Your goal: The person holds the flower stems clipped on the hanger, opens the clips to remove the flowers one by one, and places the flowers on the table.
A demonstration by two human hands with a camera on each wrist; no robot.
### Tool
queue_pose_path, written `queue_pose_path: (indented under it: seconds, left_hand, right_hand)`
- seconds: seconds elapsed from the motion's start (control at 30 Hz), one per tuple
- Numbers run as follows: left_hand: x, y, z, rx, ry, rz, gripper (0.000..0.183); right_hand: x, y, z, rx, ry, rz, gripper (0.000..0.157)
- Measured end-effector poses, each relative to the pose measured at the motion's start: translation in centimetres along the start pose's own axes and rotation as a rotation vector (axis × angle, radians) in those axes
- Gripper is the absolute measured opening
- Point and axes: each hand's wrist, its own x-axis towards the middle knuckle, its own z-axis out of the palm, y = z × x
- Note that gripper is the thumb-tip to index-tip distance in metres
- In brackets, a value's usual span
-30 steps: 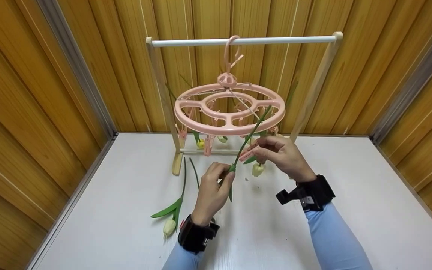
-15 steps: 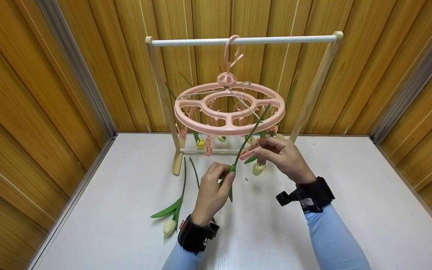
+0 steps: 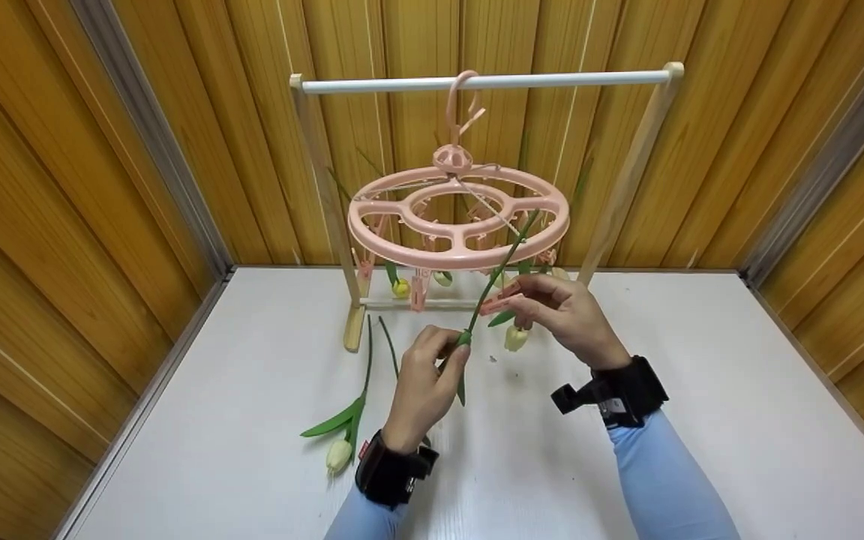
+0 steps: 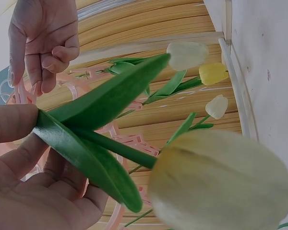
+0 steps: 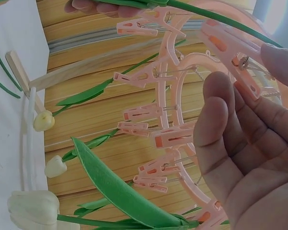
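Note:
My left hand (image 3: 424,379) pinches an artificial tulip (image 4: 221,179) at the base of its green leaves. The cream bloom hangs low, and the bare stem (image 3: 490,287) slants up in front of the pink ring. A pink clothespin (image 5: 233,48) is pinched between thumb and fingers of my right hand (image 3: 567,315), close to the right of that stem. Whether the clothespin's mouth touches the stem I cannot tell. The round pink clip hanger (image 3: 458,261) carries several more clothespins. Some of them hold tulips head down, among them a yellow one (image 5: 44,120) and a white one (image 5: 55,166).
A wooden stand with a white rod (image 3: 379,85) bears the hanger by its hook (image 3: 453,109). Another cream tulip (image 3: 338,455) lies on the white table (image 3: 199,420), left of my left hand, beside a second green stem (image 3: 389,345). Wood-patterned panels (image 3: 49,225) enclose the back and sides.
Both hands stay nearly still with the same tulip and clothespin. The clothespin in my right hand has tilted slightly flatter.

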Motion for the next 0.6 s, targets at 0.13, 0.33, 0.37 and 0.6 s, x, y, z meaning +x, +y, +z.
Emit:
queue_pose_path:
  seconds: [0.13, 0.33, 0.37, 0.6]
  left_hand:
    - [0.00, -0.03, -0.02, -0.003, -0.001, -0.003, 0.009]
    - [0.03, -0.09, 0.03, -0.002, 0.007, 0.000, 0.009]
    - [0.04, -0.11, 0.04, 0.000, 0.009, 0.001, 0.009]
    - [0.03, -0.17, 0.02, 0.013, 0.010, 0.006, 0.009]
  right_hand:
    - [-0.09, 0.08, 0.06, -0.008, 0.011, 0.007, 0.019]
    - [-0.22, 0.36, 0.16, -0.036, 0.030, 0.007, 0.019]
    - [-0.25, 0.37, 0.19, -0.038, 0.035, 0.006, 0.019]
    - [-0.47, 0.59, 0.32, -0.011, 0.079, -0.002, 0.026]
